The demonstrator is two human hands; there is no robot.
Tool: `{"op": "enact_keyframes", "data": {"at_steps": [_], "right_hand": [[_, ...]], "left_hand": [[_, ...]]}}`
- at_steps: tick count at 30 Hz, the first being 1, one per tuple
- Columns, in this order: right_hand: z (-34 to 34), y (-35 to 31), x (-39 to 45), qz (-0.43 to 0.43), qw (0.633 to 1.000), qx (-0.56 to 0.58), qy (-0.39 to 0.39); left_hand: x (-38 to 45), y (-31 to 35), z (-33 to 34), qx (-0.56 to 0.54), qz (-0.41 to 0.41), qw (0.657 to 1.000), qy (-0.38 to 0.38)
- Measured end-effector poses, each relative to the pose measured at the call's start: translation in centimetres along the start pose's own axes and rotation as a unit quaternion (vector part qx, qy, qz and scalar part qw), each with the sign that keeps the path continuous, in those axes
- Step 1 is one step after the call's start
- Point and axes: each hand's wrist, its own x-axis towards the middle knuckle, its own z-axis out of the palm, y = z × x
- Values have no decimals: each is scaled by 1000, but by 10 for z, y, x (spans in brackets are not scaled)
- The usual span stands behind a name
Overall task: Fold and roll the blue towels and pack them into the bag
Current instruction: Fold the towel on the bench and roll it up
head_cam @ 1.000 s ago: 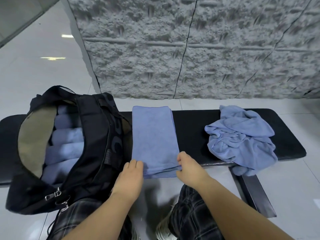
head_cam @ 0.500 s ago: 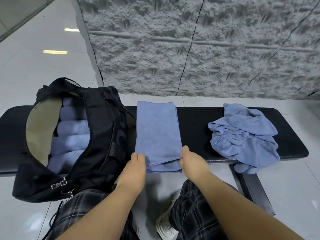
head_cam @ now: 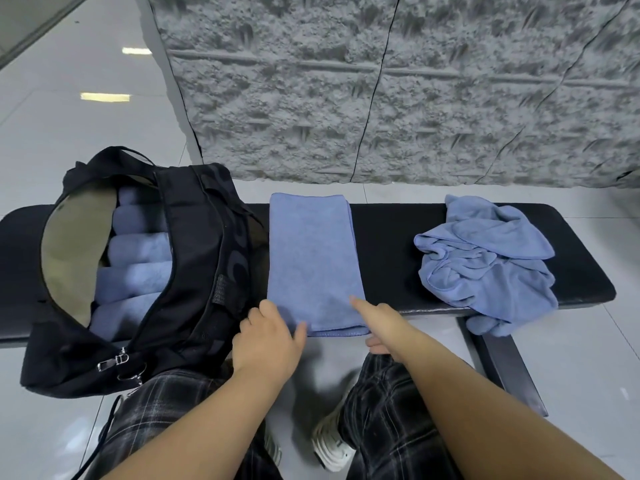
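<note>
A blue towel (head_cam: 313,261), folded into a long strip, lies across the black bench (head_cam: 391,244). My left hand (head_cam: 268,337) is at the strip's near left corner, with its thumb on the near edge and its fingers curled at the left side. At the near right corner, my right hand (head_cam: 381,323) pinches the towel, index finger on top and thumb under the edge. The black bag (head_cam: 194,271) stands open on the bench's left end and holds several rolled blue towels (head_cam: 138,251).
A crumpled heap of blue towels (head_cam: 485,265) lies on the bench's right end and hangs over its front edge. A rough grey wall (head_cam: 381,98) rises behind the bench. My legs in checked trousers (head_cam: 381,410) are below, on the glossy tiled floor.
Both hands have shifted from beside the strip's near end onto its near corners. The right index finger now lies on top of the towel. The towel and the bag have not moved.
</note>
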Motion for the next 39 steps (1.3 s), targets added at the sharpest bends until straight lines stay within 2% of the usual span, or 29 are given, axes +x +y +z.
{"op": "enact_keyframes", "data": {"at_steps": [6,10,12,15,20,23,28,30,33,35,39], "right_hand": [[12,7,6,-48,998,-27,28],[8,7,3,-64,997,22,21],[6,4,-2,-86,996,13,8],[4,0,-9,-115,993,-7,1],[-4,-4,-12,-84,996,26,10],[-6,-4,-15,-90,996,18,17],[-13,-3,-18,-102,993,64,-14],[-17,1,-17,-144,990,0,-13],[-16,6,-14,-198,972,-130,8],[-14,8,-9,-230,959,-162,24],[-19,8,-5,-264,947,-183,23]], "left_hand": [[8,-5,7,-86,-11,996,24],[7,-5,9,-116,-19,993,10],[7,-3,9,-215,-54,975,-1],[13,-1,7,-355,-106,929,-17],[9,-7,3,-408,-43,911,-36],[7,-7,-5,-441,-41,894,-74],[10,-4,-22,-535,-74,830,-136],[11,-7,-20,-514,-51,845,-141],[11,-13,-10,-398,6,910,-115],[11,-16,-5,-324,44,941,-90],[12,-15,-9,-250,78,964,-52]]}}
